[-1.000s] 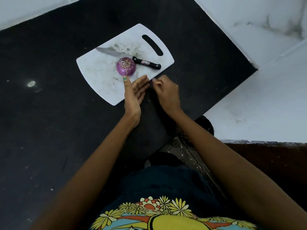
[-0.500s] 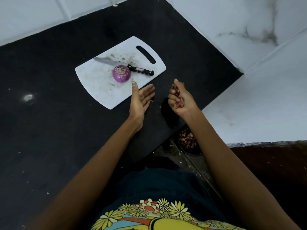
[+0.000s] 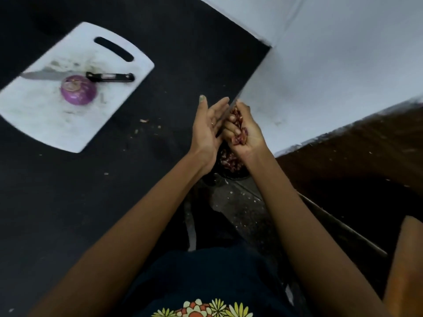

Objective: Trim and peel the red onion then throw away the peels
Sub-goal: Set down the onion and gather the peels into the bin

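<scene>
A peeled purple red onion [image 3: 78,89] sits on the white cutting board [image 3: 41,120] at the upper left, just in front of a black-handled knife [image 3: 109,77]. My right hand [image 3: 246,131] is cupped, palm up, around a bunch of reddish onion peels [image 3: 238,129] past the counter's right edge. Beside it, my left hand [image 3: 207,124] is held with straight fingers, its fingertips against the right hand. Below both hands sits a dark bin [image 3: 231,165] with peels inside, partly hidden by my wrists.
The board lies on a black counter [image 3: 68,202] with a few peel crumbs [image 3: 144,121] scattered right of the board. A white wall [image 3: 332,76] rises on the right. A dark floor and a metal rail [image 3: 343,229] lie below the counter edge.
My right hand scooped up the peels and carried them right, off the counter and over the bin. My left hand left the board and followed it. The view swung right.
</scene>
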Tool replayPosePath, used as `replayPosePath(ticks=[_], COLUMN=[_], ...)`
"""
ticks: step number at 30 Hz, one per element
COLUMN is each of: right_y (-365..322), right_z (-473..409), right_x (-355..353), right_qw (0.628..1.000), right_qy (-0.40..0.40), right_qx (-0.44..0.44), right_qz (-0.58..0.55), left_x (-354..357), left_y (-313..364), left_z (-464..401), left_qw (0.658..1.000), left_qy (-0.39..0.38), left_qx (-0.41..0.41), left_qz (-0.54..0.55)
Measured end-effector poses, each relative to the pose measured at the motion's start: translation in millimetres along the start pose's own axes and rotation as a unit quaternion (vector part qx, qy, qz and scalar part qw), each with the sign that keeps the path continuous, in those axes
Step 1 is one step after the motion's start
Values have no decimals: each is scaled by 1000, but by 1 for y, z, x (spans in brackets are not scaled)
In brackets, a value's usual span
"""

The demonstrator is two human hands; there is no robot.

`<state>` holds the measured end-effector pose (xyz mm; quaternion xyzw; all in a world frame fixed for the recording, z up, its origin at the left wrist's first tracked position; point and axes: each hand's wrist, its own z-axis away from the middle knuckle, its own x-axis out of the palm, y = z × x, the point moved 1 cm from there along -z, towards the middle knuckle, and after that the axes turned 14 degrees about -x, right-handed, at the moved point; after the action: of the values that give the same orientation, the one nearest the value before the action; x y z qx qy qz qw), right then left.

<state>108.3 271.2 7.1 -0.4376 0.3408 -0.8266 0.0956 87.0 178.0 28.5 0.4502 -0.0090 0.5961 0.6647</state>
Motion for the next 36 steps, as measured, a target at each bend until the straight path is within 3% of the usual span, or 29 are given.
replayPosePath(ticks=[5, 12, 18, 23, 31, 36], right_y=[-32, -28, 8, 27, 14, 5], right_z=[-8, -72, -133, -163, -180, -176], right_x=[-59, -167, -260, -312, -325, -313], right_qw=[989, 958, 946, 942, 944, 930], right_qy=[137, 284, 314, 309, 284, 313], right_qx=[-58, -33, 73, 121, 162, 160], right_qz=[17, 3, 28, 57, 44, 104], left_x=[52, 90, 68, 40, 27, 36], left_y=[-35, -100, -162, -193, -203, -203], left_z=[-37, -137, -227, -275, -309, -304], left_qw=[997, 985, 968, 951, 933, 922], left_qy=[-21, 28, 123, 146, 166, 156], left_qx=[-57, -162, -215, -270, -303, -319], left_qz=[-48, -55, -45, -35, -104, -156])
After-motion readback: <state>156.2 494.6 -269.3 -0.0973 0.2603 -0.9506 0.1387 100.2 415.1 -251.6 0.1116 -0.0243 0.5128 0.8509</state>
